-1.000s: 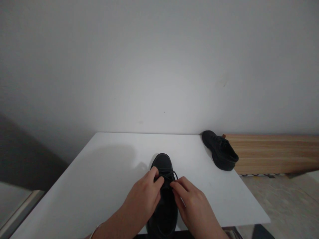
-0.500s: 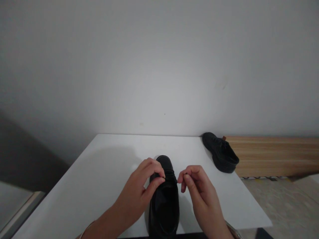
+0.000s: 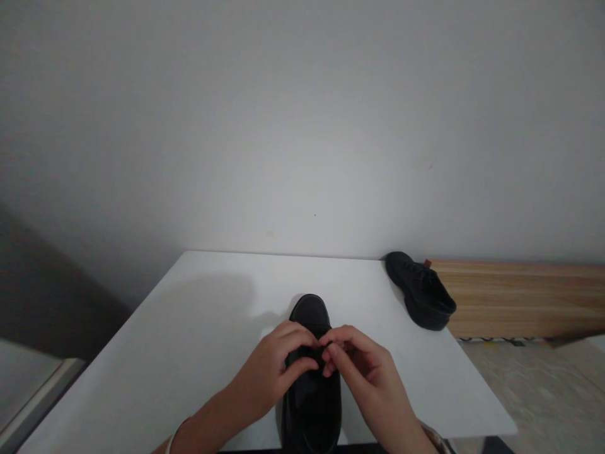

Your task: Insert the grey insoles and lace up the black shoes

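A black lace-up shoe (image 3: 309, 309) stands on the white table in front of me, toe pointing away and its opening toward me. My left hand (image 3: 278, 359) reaches over its left side, thumb and forefinger parted above the lacing, with nothing visible held between them. From the right, my right hand (image 3: 363, 372) pinches at the lacing, thumb against bent forefinger. The dark shoelace there is thin and mostly hidden by the fingers. Both sets of fingertips nearly meet over the shoe's tongue.
A second black lace-up shoe (image 3: 418, 290) rests at the table's right edge near the wall. The white table (image 3: 212, 315) meets the grey wall (image 3: 302, 126) at the back. Right of it lie a wood-grain board (image 3: 520, 296) and tiled floor (image 3: 529, 384).
My right hand has moved left to the lacing, bringing the hands together. My left thumb and forefinger have parted from their pinch and sit slightly further right.
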### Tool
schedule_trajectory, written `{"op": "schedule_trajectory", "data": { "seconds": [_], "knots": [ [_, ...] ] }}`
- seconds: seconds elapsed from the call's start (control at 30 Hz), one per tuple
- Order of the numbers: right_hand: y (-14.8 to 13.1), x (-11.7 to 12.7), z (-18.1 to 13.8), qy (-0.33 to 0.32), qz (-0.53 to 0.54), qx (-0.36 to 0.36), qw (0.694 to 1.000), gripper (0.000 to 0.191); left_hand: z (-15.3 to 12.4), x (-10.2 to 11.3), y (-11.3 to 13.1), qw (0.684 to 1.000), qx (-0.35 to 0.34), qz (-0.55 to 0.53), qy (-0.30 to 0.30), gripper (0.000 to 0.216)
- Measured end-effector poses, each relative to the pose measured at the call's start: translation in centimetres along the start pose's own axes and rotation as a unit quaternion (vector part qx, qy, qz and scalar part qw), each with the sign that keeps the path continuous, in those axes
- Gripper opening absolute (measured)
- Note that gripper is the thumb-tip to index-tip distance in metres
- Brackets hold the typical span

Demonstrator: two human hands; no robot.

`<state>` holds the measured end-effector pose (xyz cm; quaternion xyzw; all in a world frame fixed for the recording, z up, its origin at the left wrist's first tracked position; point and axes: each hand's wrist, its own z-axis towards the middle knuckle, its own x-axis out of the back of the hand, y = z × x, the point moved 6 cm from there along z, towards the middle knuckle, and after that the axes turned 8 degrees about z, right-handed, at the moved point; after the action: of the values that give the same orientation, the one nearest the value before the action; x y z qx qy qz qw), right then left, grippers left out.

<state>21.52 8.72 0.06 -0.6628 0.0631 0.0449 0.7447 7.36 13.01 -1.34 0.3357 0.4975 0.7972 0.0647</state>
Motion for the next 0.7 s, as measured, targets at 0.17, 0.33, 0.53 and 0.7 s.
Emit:
{"op": "schedule_trajectory", "data": {
  "seconds": [0.17, 0.33, 0.53, 0.7],
  "knots": [
    [-0.4, 0.5, 0.0, 0.001, 0.077, 0.030, 0.997, 0.019, 0.1, -0.6, -1.6, 0.999, 0.044, -0.007, 0.020, 0.023],
    [0.3, -0.2, -0.4, 0.012, 0.105, 0.037, 0.994, 0.015, 0.4, -1.4, -2.6, 0.989, 0.120, -0.073, 0.039, 0.020],
    [0.2, -1.7, -0.2, 0.007, 0.017, 0.080, 0.997, 0.004, 0.6, -2.1, -2.0, 0.999, 0.029, -0.035, 0.027, 0.057],
    [-1.4, -2.9, -0.5, -0.082, -0.098, 0.136, 0.982, 0.018, 0.3, -1.7, -1.5, 0.994, 0.033, -0.094, 0.044, 0.051]
  ]
}}
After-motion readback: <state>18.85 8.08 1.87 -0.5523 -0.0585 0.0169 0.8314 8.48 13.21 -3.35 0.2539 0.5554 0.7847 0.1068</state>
